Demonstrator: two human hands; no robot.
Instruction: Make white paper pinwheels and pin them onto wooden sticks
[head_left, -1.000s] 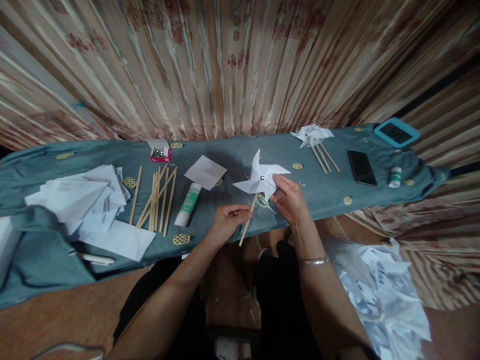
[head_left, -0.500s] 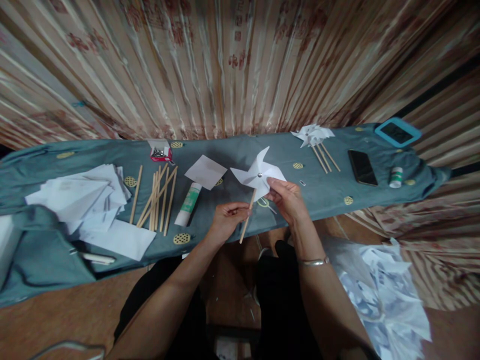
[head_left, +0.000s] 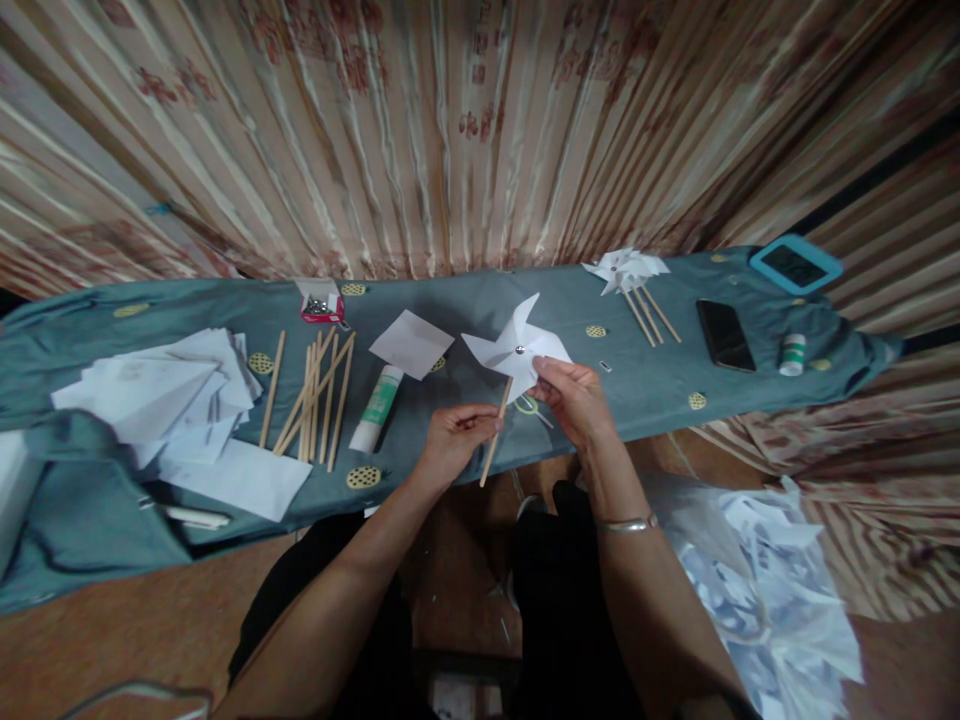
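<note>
A white paper pinwheel (head_left: 501, 352) with a shiny pin at its centre is held up over the front of the table. My left hand (head_left: 455, 437) is closed, pinching the pinwheel's wooden stick (head_left: 492, 452) below the blades. With thumb and fingers, my right hand (head_left: 574, 395) grips the lower right blade. Just left of the pinwheel lie a square of white paper (head_left: 411, 343) and a green-and-white glue stick (head_left: 376, 408). Under my right hand, a greenish looped thing shows partly; I cannot make out what it is.
Several wooden sticks (head_left: 306, 405), a heap of white paper (head_left: 161, 385) and a red box of pins (head_left: 321, 303) occupy the left side. Rightward are finished pinwheels (head_left: 628, 268), a phone (head_left: 724, 335), a blue-framed device (head_left: 796, 264) and another glue stick (head_left: 792, 355). A plastic bag (head_left: 765, 590) stands on the floor.
</note>
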